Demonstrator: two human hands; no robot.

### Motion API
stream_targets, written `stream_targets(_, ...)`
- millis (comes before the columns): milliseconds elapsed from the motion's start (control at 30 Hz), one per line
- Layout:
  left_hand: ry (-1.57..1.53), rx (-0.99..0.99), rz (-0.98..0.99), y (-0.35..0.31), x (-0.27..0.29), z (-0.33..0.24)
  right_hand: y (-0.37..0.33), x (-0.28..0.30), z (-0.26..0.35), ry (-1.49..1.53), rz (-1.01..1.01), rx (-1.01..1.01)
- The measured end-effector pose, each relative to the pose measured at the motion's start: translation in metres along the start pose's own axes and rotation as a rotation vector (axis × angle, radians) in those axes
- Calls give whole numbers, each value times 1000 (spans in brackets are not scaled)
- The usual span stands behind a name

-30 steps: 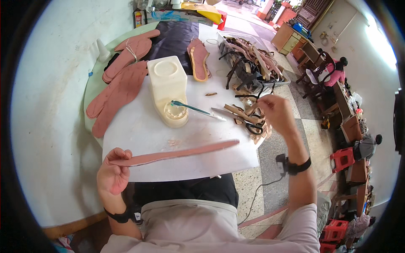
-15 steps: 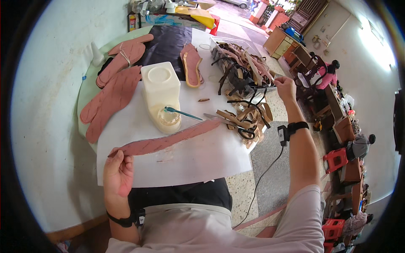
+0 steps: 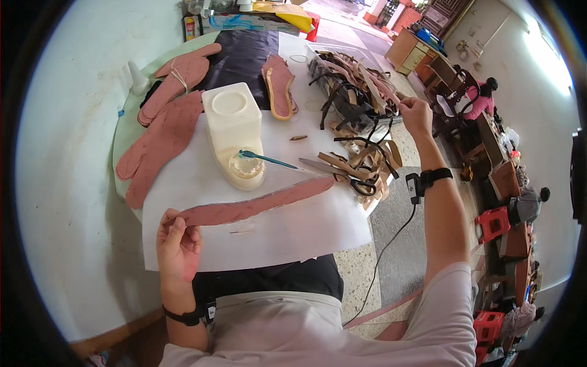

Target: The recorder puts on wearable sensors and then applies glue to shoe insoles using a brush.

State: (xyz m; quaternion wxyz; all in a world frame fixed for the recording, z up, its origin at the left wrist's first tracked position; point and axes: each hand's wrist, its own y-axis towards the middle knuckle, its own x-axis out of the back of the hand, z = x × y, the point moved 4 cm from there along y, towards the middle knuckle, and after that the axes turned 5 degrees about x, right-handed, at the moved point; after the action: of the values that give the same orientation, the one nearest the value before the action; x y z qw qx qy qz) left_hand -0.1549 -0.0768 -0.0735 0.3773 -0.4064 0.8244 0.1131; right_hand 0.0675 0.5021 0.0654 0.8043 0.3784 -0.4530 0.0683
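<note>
My left hand (image 3: 178, 244) pinches one end of a long, narrow reddish-brown insole (image 3: 260, 203), which stretches rightward above the white sheet (image 3: 293, 238). At the far right, my right hand (image 3: 417, 116) is closed at the edge of a clear plastic box (image 3: 313, 48). Its fingertips hold the end of a pinkish strip (image 3: 385, 92) lying among the box's tangled strips. A cream glue container (image 3: 235, 137) stands mid-table, with a teal-handled brush (image 3: 269, 160) resting across its open front cup. Scissors (image 3: 364, 186) with black handles lie beside tan strips (image 3: 382, 165).
Several reddish insoles (image 3: 162, 147) lie at the left. An edged insole (image 3: 279, 92) sits near black fabric (image 3: 244, 55). A wall (image 3: 79, 153) borders the table's left side. Other people work at the far right near red stools (image 3: 493, 224). A cable (image 3: 391, 251) hangs from my right wrist.
My left hand has shifted slightly right with the insole, which has tilted a little flatter. My right hand has stayed at the box, its fingers still closed. The view has shifted slightly.
</note>
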Motion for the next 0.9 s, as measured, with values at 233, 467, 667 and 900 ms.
stream_targets(233,2,6,-21,4,2,3,-29,-2,-71,6,66,-271)
stream_targets(467,-31,22,43,5,6,3,-94,-5,-46,346,355,-185)
stream_targets(667,-22,25,72,7,7,3,-144,23,10,210,528,203)
stream_targets(900,-49,31,93,8,17,6,-157,25,28,398,524,103)
